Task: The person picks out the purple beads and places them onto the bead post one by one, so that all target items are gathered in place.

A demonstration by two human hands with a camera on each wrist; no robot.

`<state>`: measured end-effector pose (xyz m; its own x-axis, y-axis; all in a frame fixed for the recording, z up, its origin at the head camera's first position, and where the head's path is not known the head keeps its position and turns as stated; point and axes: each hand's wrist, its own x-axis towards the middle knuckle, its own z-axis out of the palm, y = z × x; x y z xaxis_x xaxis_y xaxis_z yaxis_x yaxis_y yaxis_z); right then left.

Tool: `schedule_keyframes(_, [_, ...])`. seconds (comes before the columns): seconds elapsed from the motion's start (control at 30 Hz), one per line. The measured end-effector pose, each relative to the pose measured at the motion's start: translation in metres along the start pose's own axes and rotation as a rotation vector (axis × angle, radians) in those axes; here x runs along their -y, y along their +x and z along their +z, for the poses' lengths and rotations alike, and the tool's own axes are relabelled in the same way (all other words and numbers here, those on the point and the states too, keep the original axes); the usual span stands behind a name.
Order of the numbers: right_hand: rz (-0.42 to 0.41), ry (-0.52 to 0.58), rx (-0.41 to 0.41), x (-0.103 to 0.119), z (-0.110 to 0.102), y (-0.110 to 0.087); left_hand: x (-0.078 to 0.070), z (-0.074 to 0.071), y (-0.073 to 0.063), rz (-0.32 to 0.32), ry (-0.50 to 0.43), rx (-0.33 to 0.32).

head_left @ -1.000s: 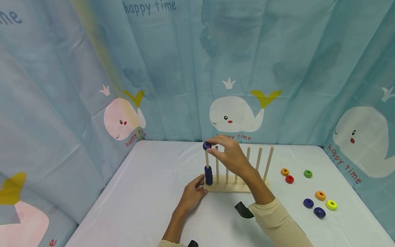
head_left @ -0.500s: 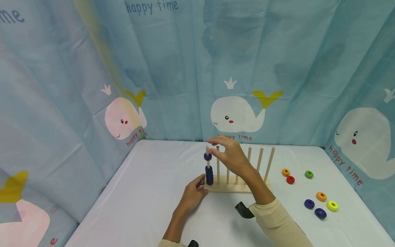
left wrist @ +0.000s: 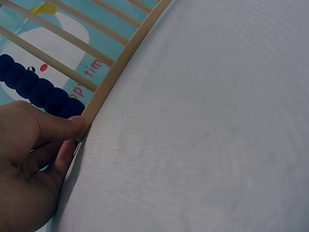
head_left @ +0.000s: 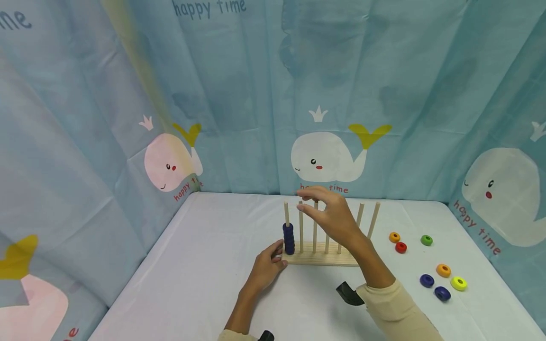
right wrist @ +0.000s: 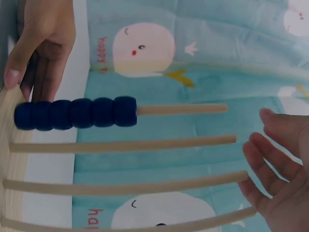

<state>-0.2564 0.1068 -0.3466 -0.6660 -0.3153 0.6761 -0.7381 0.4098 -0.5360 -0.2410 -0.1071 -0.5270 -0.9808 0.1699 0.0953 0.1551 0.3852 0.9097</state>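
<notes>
A wooden peg rack (head_left: pixel 320 258) stands on the white table, several upright pegs in a row on its flat base. Dark blue beads (head_left: pixel 288 239) are stacked on its leftmost peg, and the upper part of that peg is bare. My left hand (head_left: pixel 265 269) grips the left end of the base, thumb (left wrist: pixel 67 126) on its edge, close to the lowest bead. Near the peg tops is my right hand (head_left: pixel 330 215), thumb and fingers apart and nothing between them. In the right wrist view its fingers (right wrist: pixel 275 169) are beside the peg tips.
Loose beads lie right of the rack: orange (head_left: pixel 394 237), red (head_left: pixel 400 247), green (head_left: pixel 426 240), another orange bead (head_left: pixel 443 270), yellow (head_left: pixel 459 283) and two dark blue ones, one (head_left: pixel 442 293) nearer the front. A whale-print curtain (head_left: pixel 239 94) hangs around the table.
My right hand let go of a dark blue bead, which slid down the leftmost peg onto the stack. The hand then moved right. My left hand stayed on the base.
</notes>
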Motion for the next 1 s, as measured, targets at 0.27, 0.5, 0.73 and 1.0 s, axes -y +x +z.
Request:
schedule_keyframes(0.27, [-0.025, -0.065, -0.067, -0.004, -0.019, -0.013, 0.001, 0.001, 0.000, 0.022, -0.006, -0.014])
schedule_keyframes(0.5, [0.008, -0.069, -0.091, -0.008, -0.038, -0.029, 0.002, 0.000, 0.001, 0.027, -0.013, -0.010])
schedule_keyframes(0.73, [-0.002, -0.054, -0.137, -0.014, -0.055, -0.046, 0.000, 0.000, 0.000, 0.014, -0.007, -0.007])
schedule_keyframes(1.0, [0.049, -0.129, -0.110, -0.026, -0.071, -0.070, 0.000, 0.000, -0.001, 0.005, -0.015, -0.005])
